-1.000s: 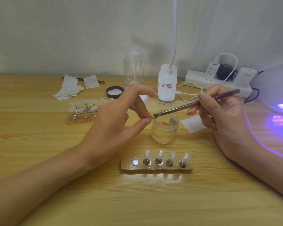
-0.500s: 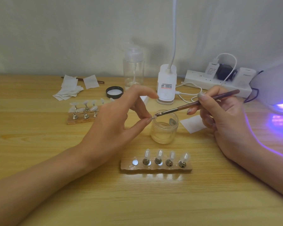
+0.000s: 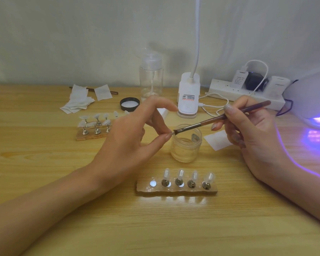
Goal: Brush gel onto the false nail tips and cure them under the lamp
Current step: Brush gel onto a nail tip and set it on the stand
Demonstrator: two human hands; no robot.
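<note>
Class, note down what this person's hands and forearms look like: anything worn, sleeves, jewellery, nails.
Both forearms are bare to the frame edge, no sleeves showing. Neither the left hand nor the right hand wears gloves, rings or a watch. The right hand's nails look pale and slightly glittery; a violet glow edges its forearm.

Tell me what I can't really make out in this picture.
Head view:
nail tip: tiny, mostly covered by the left hand and brush.
curing lamp: cut by the right edge; interior unseen.
desk lamp: head beyond the top edge.
base label: too blurred to read.
</note>
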